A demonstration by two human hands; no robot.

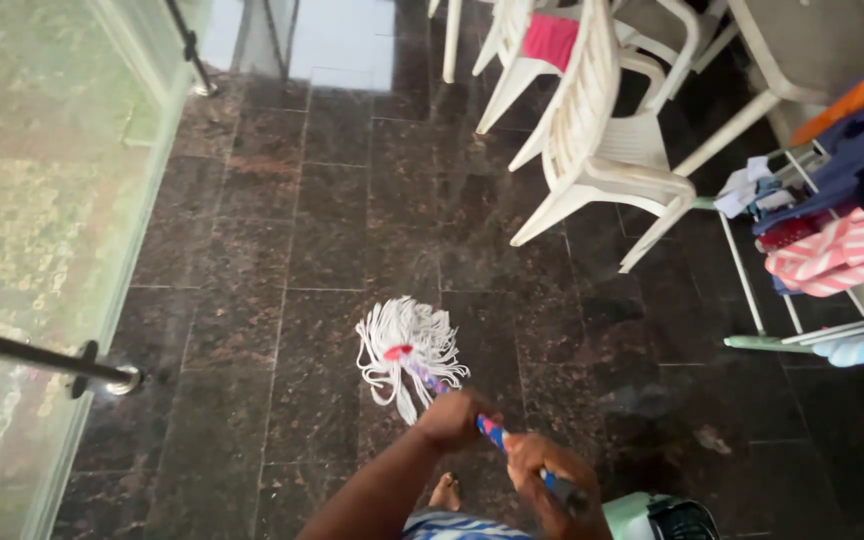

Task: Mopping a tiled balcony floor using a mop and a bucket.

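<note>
Both hands clamp mop handle (492, 436): left hand (457, 418) low near mop head (407, 352), right hand (550, 480) higher. Head lies mid-floor, w/ white chairs (592, 130) toward far edge. Recommend: strands flat on tile floor (282, 260), overlapping strokes, steady pressure.

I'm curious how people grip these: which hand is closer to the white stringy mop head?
The left hand. It grips the handle just behind the mop head, lower on the stick. The right hand grips the same handle farther up, nearer the person's body.
</note>
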